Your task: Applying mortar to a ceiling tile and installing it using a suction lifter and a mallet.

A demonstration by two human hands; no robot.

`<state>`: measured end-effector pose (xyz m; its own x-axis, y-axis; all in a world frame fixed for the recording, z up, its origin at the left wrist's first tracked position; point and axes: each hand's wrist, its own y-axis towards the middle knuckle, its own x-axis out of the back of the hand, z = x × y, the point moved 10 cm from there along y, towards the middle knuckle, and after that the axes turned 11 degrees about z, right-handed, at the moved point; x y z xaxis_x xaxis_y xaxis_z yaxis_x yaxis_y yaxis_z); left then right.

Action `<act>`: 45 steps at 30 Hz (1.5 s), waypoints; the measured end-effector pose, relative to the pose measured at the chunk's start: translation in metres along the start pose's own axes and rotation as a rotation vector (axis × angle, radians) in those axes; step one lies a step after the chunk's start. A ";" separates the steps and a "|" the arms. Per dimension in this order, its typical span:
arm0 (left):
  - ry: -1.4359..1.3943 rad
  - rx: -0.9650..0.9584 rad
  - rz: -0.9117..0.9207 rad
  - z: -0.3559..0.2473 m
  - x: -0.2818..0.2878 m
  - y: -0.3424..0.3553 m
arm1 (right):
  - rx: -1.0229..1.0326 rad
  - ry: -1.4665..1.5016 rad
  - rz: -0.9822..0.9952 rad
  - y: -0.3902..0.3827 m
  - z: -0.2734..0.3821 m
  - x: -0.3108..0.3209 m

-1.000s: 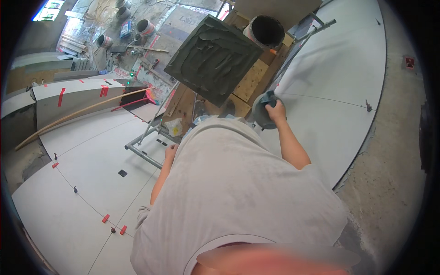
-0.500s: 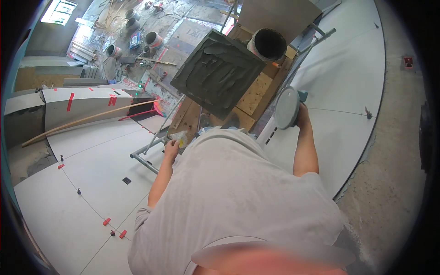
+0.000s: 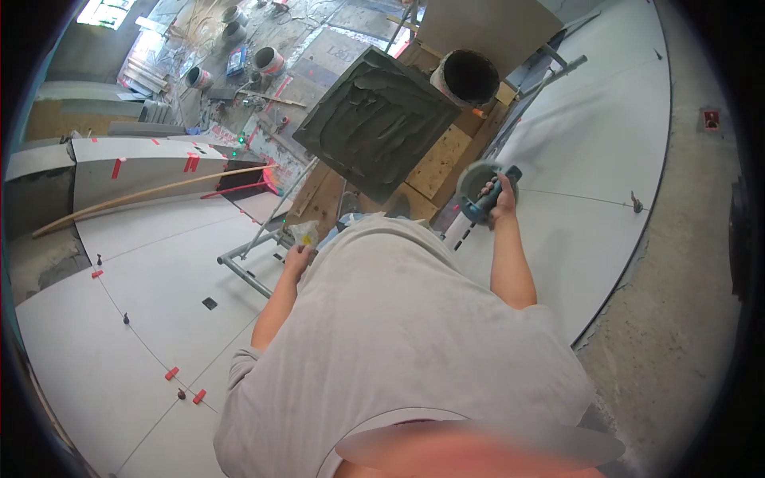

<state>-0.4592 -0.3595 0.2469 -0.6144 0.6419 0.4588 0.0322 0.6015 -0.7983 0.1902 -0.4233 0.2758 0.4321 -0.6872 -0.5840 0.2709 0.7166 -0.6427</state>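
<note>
My right hand (image 3: 500,195) is closed around the dark teal handle of a round suction-cup tool (image 3: 467,188). Its disc hangs in front of a large white wall panel (image 3: 582,171) at the right. At my left side, my left hand (image 3: 298,260) has its fingers curled together; whether anything is in them is hidden. Right beside those fingers is a crumpled clear plastic bag (image 3: 303,231) with something yellow in it. Ahead of me, a square tile (image 3: 382,119) lies coated with dark grey, ridged mortar. A bucket (image 3: 470,78) with a dark inside stands at its far right corner.
Grey metal scaffold tubes (image 3: 247,275) run beside my left hand, with wooden planks (image 3: 442,163) under the tile. White panels with red and black clips (image 3: 171,374) cover the left. A long wooden strip (image 3: 151,197) leans there. Several buckets (image 3: 268,60) stand on the cluttered floor below.
My right hand has turned the suction-cup tool and brought it left and slightly inward, so its handle now shows instead of its pale disc face. My left hand has hardly moved.
</note>
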 end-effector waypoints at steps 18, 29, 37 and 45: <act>-0.144 0.067 0.040 0.047 -0.019 0.002 | -0.676 -0.722 -0.334 -0.072 -0.200 0.173; 0.026 -0.007 0.115 0.024 0.024 0.083 | -0.648 -1.458 -0.307 -0.096 -0.140 0.090; 0.003 -0.145 0.110 -0.055 0.085 0.156 | -0.674 -1.380 -0.285 -0.101 -0.156 0.003; 0.158 -0.099 0.196 -0.031 0.106 0.209 | -0.657 -1.134 -0.350 -0.109 -0.189 -0.003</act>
<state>-0.4926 -0.1513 0.1412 -0.4586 0.8121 0.3607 0.2197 0.4969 -0.8395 -0.0034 -0.5222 0.2540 0.9770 -0.1163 0.1786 0.1921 0.1182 -0.9742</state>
